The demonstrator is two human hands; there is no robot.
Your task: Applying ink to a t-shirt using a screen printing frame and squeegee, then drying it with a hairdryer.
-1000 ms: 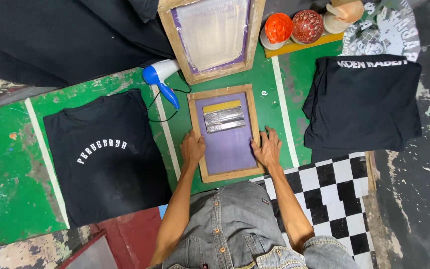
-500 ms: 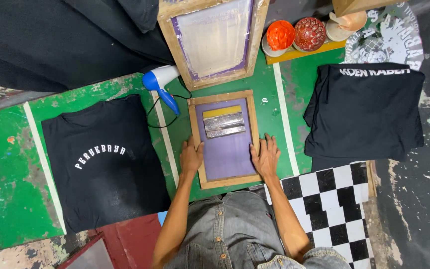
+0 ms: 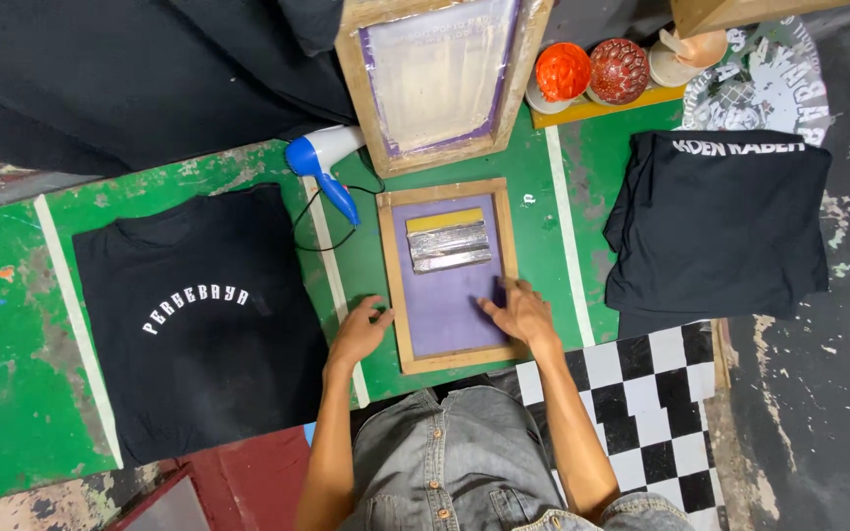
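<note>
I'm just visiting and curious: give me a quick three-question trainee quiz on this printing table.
1. True or false: the right hand rests on the purple screen frame.
2. Which lies left of that frame: A) black shirt with white lettering, B) checkered cloth?
3. What blue and white tool lies near the frame's top left corner?

Key: 1 true; 2 A; 3 hair dryer.

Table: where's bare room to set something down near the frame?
Free: green strip between frame and folded shirt; green corner left of flat shirt. Crowded: dryer, upper screen and pots above.
</note>
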